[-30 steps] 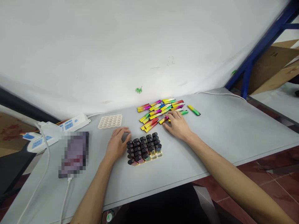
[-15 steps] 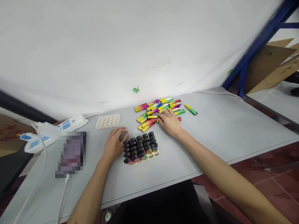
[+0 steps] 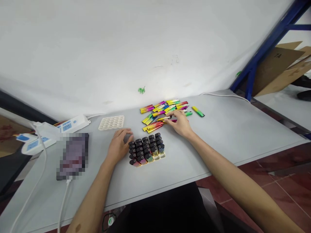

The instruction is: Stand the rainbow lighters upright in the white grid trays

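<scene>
My right hand [image 3: 180,123] reaches into a loose pile of shiny two-coloured lighters [image 3: 159,114] near the wall. Its thumb and fingers close round the dark end of a yellow lighter [image 3: 162,119]. My left hand [image 3: 119,144] rests on the table with fingers spread in a curve, holding nothing. Its thumb side lies against the left edge of a pale tray [image 3: 156,158], or very near it. Black-topped lighters [image 3: 146,147] stand upright in rows in this tray; two front-right slots are bare.
A second pale tray [image 3: 111,123] with bare slots lies behind my left hand. One yellow-green lighter [image 3: 198,111] lies apart at right. Left are a blurred-out phone-like object [image 3: 73,157] on a white cable, and power strips [image 3: 73,125]. A white wall [image 3: 109,58] bounds the back.
My right hand has drawn its thumb and fingers round a yellow lighter in the pile, and its wrist has lifted slightly. The left hand stays beside the tray. The view has shifted a little.
</scene>
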`<state>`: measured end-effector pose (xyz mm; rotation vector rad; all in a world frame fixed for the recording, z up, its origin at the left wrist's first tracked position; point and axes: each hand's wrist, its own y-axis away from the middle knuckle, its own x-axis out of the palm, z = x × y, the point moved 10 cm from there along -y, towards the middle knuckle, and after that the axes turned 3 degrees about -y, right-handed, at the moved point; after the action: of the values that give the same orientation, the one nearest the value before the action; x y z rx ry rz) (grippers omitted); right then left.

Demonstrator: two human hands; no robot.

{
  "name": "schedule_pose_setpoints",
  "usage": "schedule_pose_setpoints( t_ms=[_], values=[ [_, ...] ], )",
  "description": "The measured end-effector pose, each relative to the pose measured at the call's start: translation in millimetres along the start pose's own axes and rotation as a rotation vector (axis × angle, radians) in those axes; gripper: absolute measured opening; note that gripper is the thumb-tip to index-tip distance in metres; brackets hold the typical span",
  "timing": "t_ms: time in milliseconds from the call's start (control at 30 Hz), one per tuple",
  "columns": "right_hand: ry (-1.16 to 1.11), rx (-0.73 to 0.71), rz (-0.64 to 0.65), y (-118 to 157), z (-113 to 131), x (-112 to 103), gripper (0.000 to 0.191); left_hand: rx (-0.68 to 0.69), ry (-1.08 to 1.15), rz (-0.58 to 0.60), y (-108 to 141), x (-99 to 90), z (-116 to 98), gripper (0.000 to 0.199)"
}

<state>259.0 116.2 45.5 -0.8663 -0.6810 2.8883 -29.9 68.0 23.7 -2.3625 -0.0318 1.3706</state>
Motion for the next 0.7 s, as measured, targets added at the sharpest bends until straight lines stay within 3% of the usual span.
schedule_pose_setpoints(
  t_ms=[167, 267, 700],
  values=[
    [-0.669, 0.335, 0.029, 14, -21, 0, 0.043, 0.010, 0.025, -0.006, 1, 0.9, 0, 0.018],
    [-0.923, 0.410, 0.011, 20, -19, 1, 0.041, 0.014, 0.035, 0.006, 2, 2.0, 1, 0.019],
    [-1.085, 0.588, 0.120, 33, -17, 21, 0.039, 0.010, 0.024, 0.026, 2, 2.5, -2, 0.018]
  ],
)
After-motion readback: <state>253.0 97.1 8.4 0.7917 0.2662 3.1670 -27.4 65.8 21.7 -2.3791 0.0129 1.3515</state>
